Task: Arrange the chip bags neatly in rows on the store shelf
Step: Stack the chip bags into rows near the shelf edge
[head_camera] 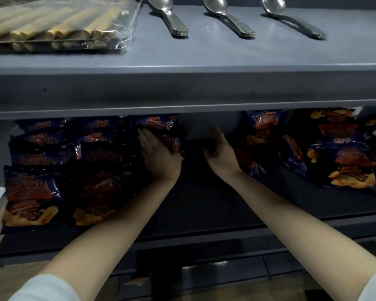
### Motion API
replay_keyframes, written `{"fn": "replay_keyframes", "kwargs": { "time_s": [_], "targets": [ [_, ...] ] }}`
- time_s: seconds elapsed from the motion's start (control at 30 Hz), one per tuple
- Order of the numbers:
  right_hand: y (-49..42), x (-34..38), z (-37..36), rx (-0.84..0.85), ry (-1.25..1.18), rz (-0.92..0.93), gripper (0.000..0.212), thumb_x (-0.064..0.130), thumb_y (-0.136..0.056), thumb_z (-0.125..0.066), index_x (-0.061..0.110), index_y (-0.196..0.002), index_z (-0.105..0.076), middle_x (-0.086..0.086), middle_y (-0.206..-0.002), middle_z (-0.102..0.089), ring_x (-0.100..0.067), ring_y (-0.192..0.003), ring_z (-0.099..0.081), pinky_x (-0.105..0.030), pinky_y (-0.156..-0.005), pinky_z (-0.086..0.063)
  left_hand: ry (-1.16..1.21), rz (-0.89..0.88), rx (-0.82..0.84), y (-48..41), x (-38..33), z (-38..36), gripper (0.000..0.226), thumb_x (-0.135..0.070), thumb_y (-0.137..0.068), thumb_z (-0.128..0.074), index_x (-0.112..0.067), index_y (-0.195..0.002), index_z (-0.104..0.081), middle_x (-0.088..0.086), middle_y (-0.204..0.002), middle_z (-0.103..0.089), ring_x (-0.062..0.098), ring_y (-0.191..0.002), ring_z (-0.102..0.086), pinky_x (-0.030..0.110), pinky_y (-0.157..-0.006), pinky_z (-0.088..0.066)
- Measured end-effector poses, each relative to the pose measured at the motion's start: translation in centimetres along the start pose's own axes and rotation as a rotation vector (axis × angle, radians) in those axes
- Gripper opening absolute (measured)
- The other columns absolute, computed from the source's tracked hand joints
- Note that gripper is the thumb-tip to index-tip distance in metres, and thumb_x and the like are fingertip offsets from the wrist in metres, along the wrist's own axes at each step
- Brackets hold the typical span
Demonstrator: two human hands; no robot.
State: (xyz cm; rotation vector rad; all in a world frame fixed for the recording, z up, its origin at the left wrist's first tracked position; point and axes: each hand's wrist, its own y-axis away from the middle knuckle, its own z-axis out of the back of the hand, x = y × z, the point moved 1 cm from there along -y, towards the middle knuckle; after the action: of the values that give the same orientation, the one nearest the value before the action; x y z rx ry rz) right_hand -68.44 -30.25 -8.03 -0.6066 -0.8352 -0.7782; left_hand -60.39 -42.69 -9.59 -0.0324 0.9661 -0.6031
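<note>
Rowed chip bags: on the outer side of the left hand, laid in overlapping columns, probably so that each printed front shows.
End column: touches the left fingers and is the row's inner edge.
Left hand: fingers straight and flat against the side of that column, gripping nothing. This looks like squaring the edge.
Right hand: across the gap, palm turned toward the left hand, fingers loosely bent. Nothing shows in it, though the light is dim.
Loose bags: beyond the right hand's outer side, tilted and heaped, not yet in rows.
Open room: the lower shelf lies bare between the hands and back under the wrists, likely space for another column.
Edges: the upper shelf has its lip just above the fingertips, so headroom looks low and bags probably have to slide in flat.
Overhead: spoons and a wafer-roll pack lie on the upper shelf, well apart from both hands.
</note>
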Motion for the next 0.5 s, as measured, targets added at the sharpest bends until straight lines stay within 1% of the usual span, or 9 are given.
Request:
{"fn": "replay_keyframes", "kwargs": {
  "time_s": [0.07,0.13,0.23,0.27,0.3,0.37,0.4,0.43,0.5],
  "targets": [
    [0.5,-0.7,1.0,-0.038,-0.011,0.008,0.069,0.001,-0.09,-0.052,0.011,-0.149,-0.018,-0.009,-0.151,-0.031,-0.018,-0.14,-0.029,-0.021,-0.112,-0.024,0.002,-0.135,-0.015,0.4,-1.0,-0.1,0.079,-0.015,-0.087,-0.056,0.002,-0.146,-0.005,0.018,-0.156,-0.004,0.029,-0.145,-0.004,0.037,-0.116,-0.004],
    [1.0,-1.4,2.0,-0.085,-0.025,-0.002,0.073,-0.002,-0.086,-0.056,0.013,-0.148,-0.022,-0.009,-0.149,-0.035,-0.018,-0.138,-0.032,-0.024,-0.112,-0.027,0.076,-0.244,0.021,1.2,-2.4,-0.6,0.076,-0.008,-0.086,-0.055,0.002,-0.146,-0.009,0.019,-0.155,-0.011,0.029,-0.144,-0.009,0.034,-0.117,-0.009],
    [1.9,-2.6,3.6,-0.121,0.053,-0.019,0.075,-0.001,-0.083,-0.059,0.012,-0.148,-0.025,-0.011,-0.148,-0.034,-0.021,-0.138,-0.032,-0.029,-0.113,-0.028,0.217,-0.282,0.183,2.9,-5.0,-1.8,0.071,-0.004,-0.088,-0.053,-0.002,-0.147,-0.014,0.014,-0.155,-0.018,0.024,-0.143,-0.017,0.017,-0.111,-0.011],
    [2.2,-3.2,4.1,-0.114,0.138,-0.024,0.074,0.002,-0.083,-0.059,0.011,-0.148,-0.023,-0.011,-0.151,-0.03,-0.023,-0.141,-0.026,-0.03,-0.115,-0.024,0.253,-0.245,0.282,3.6,-5.7,-2.5,0.069,-0.006,-0.09,-0.052,-0.005,-0.147,-0.014,0.012,-0.155,-0.019,0.022,-0.143,-0.018,0.012,-0.106,-0.011],
    [2.4,-4.0,4.6,-0.098,0.241,-0.035,0.075,0.006,-0.085,-0.059,0.012,-0.149,-0.021,-0.01,-0.154,-0.024,-0.025,-0.143,-0.019,-0.033,-0.117,-0.019,0.279,-0.177,0.391,4.2,-6.2,-3.3,0.069,-0.009,-0.091,-0.051,-0.008,-0.148,-0.012,0.009,-0.155,-0.019,0.02,-0.142,-0.019,0.012,-0.104,-0.013],
    [3.1,-5.9,5.3,-0.038,0.445,-0.083,0.075,0.026,-0.088,-0.057,0.015,-0.15,-0.016,-0.007,-0.157,-0.014,-0.029,-0.145,-0.009,-0.043,-0.118,-0.013,0.298,0.041,0.589,5.3,-6.6,-4.8,0.069,-0.019,-0.094,-0.051,-0.014,-0.149,-0.009,0.008,-0.156,-0.018,0.022,-0.141,-0.022,0.021,-0.106,-0.023],
    [3.7,-6.8,5.6,-0.003,0.522,-0.121,0.077,0.037,-0.09,-0.054,0.016,-0.151,-0.013,-0.008,-0.158,-0.011,-0.03,-0.145,-0.006,-0.047,-0.118,-0.011,0.297,0.145,0.642,5.7,-6.5,-5.4,0.07,-0.023,-0.094,-0.051,-0.015,-0.15,-0.009,0.008,-0.156,-0.018,0.024,-0.14,-0.025,0.028,-0.107,-0.026],
    [4.2,-7.6,5.7,0.027,0.565,-0.153,0.078,0.046,-0.09,-0.049,0.018,-0.151,-0.01,-0.009,-0.158,-0.009,-0.031,-0.145,-0.005,-0.048,-0.118,-0.01,0.304,0.211,0.65,6.0,-6.3,-5.9,0.07,-0.025,-0.094,-0.051,-0.016,-0.15,-0.01,0.008,-0.155,-0.02,0.026,-0.139,-0.027,0.032,-0.108,-0.028],
    [5.2,-8.6,5.9,0.056,0.558,-0.175,0.08,0.054,-0.09,-0.045,0.021,-0.151,-0.006,-0.01,-0.158,-0.009,-0.028,-0.145,-0.005,-0.046,-0.118,-0.01,0.314,0.207,0.575,6.0,-6.0,-6.6,0.071,-0.023,-0.092,-0.055,-0.014,-0.149,-0.015,0.01,-0.153,-0.025,0.026,-0.138,-0.029,0.036,-0.11,-0.028]
  ]
}}
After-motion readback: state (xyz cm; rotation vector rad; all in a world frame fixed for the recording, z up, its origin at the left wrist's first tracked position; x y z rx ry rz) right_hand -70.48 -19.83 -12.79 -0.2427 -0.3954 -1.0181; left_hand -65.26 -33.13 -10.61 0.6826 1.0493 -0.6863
